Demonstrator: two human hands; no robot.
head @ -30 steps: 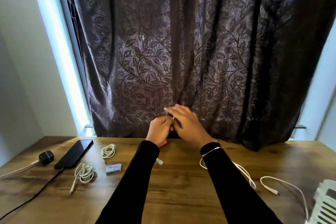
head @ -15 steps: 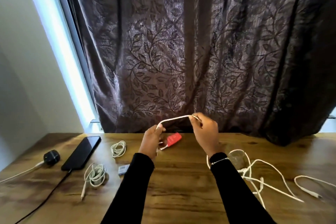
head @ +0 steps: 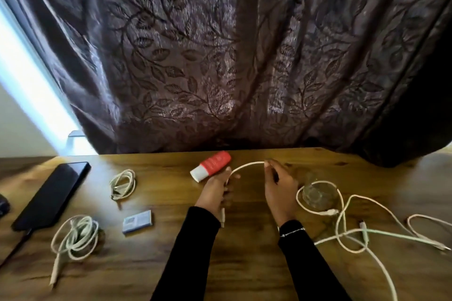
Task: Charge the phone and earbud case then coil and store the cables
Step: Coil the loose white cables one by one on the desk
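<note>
— Holding a short white cable [head: 247, 166] between both hands, just above the wooden table [head: 244, 264]; arching from the left hand [head: 215, 193] across to the right hand [head: 278, 190], in front of the red and white earbud case [head: 211, 165].

— Gripping how?

— Pinching on both sides; left fingers curling round one end, with the plug [head: 222, 215] hanging below the palm; right fingertips [head: 267, 165] nipping the cable at the top of the arch.

— Handling like what, judging by the bend?

— Looking light and springy rather than limp; keeping a smooth bow instead of sagging; likely wanting to uncurl once released, so needing a firm pinch at each loop; probably safest gripping the cord itself near the plug, not tugging on the plug joint.

— Coiling from here?

— Seemingly just starting the first loop; feeding cord from the right into the left looking like the natural way.

— Lying elsewhere?

— Resting at the left, two coiled white cables [head: 75, 237] [head: 123, 183]; sitting near them, a small grey box [head: 137, 222]; lying at the far left, the dark phone [head: 52, 193] with a black lead running off its near end; sprawling at the right, loose white cables [head: 354, 232], tangling round a clear glass [head: 318, 194]; possibly snagging if dragged.
</note>
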